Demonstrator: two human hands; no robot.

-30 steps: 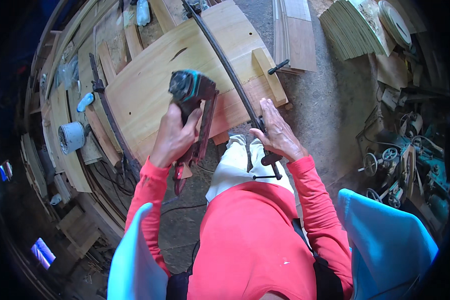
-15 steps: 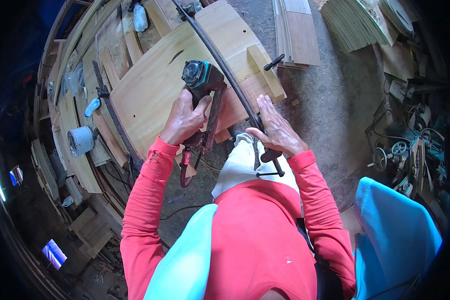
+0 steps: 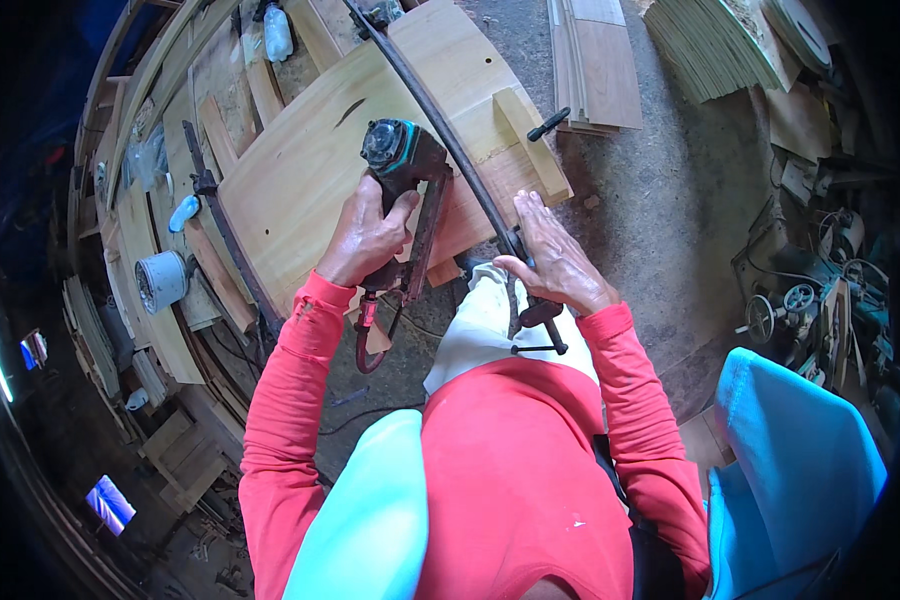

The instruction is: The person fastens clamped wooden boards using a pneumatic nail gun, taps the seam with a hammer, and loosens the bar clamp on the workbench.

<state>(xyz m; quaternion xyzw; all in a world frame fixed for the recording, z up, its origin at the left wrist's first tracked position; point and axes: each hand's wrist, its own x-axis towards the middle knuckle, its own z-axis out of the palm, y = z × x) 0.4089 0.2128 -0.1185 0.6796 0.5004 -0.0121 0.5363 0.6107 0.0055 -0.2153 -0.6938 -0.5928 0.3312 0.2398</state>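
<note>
The left hand (image 3: 370,235) is wrapped around the handle of a nailer (image 3: 395,158), fingers curled beneath and thumb laid along the near side. The nailer's dark head with its teal band sits beyond the grip, away from the person, while its magazine (image 3: 427,225) runs down just to the right of the knuckles. A hose (image 3: 361,350) hangs from the handle's lower end, just to the right of the wrist. The head is over the panel (image 3: 310,165), left of the bar of a clamp (image 3: 448,133); whether the nose touches the wood cannot be told. The right hand (image 3: 562,262) is flat, fingers stretched out together and thumb spread wide, grasping nothing. Its thumb lies at the clamp's near end, beside the bar, though how firmly the palm bears on it is hidden. The clamp's handle (image 3: 540,313) is just below that hand, past the panel's near edge. Beyond the right fingertips, near the panel's right edge, is a wooden block (image 3: 526,145), with a second black handle (image 3: 548,124) beside it.
</note>
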